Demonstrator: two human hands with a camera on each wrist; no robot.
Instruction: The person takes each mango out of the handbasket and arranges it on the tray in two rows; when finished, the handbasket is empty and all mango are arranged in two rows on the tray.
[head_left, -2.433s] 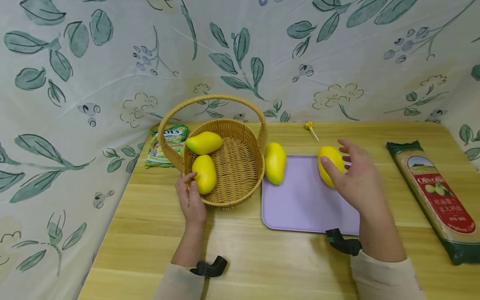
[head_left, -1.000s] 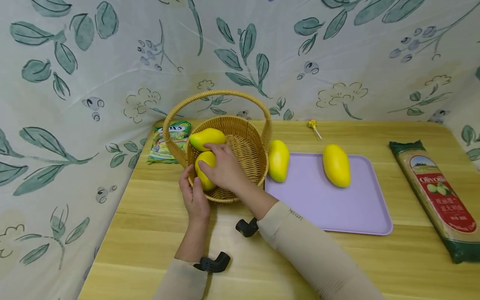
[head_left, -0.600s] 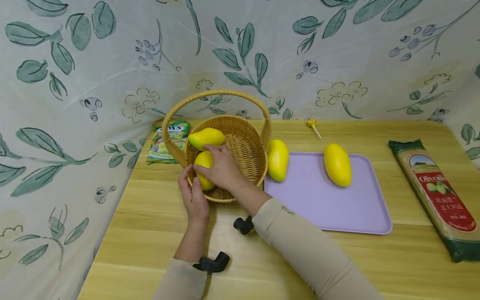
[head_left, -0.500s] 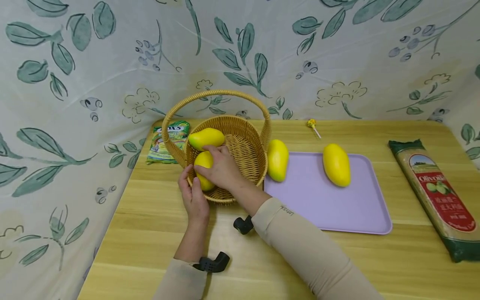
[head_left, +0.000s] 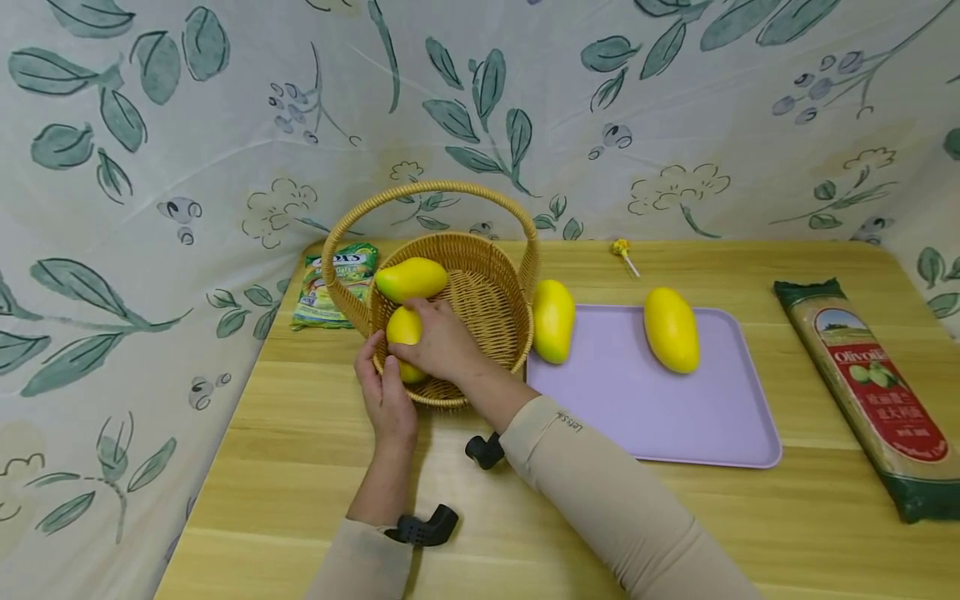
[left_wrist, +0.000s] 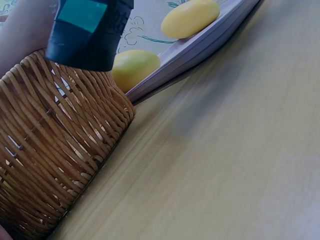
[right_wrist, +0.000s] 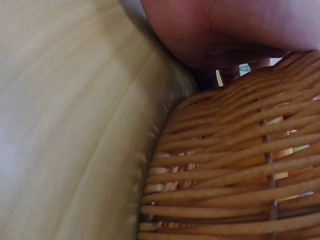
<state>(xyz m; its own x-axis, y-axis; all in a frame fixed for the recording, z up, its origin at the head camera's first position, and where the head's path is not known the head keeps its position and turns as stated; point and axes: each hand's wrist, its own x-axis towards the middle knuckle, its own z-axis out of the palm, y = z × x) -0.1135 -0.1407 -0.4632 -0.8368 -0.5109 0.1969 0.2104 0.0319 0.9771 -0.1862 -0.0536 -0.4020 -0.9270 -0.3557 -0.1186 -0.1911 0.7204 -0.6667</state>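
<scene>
A round wicker basket [head_left: 491, 321] with a tall arched handle stands on the table, two yellow mangoes in its left side. My left hand [head_left: 387, 398] holds the basket's front-left rim, thumb at the rim and fingers along the outside. Inside, my right hand [head_left: 442, 343] grips the front mango [head_left: 405, 327], its thumb lying across the fruit and partly hiding it. Behind it lies the other mango [head_left: 412, 279]. On the lilac tray [head_left: 637, 417] rests one mango [head_left: 671, 330]; another mango [head_left: 553, 322] lies between basket and tray corner. In the left wrist view, the basket wall [left_wrist: 55, 140] fills the left.
A green candy bag [head_left: 334, 286] lies left of the basket. Toward the back edge is a yellow lollipop [head_left: 625, 257]. At far right lies a long pasta packet [head_left: 862, 396]. A floral cloth [head_left: 480, 100] hangs behind the wooden table [head_left: 300, 467].
My right hand has come from the mango on the tray, leftward into the basket, to the front mango. Its thumb has slid lower across that mango. My left hand stays at the basket.
</scene>
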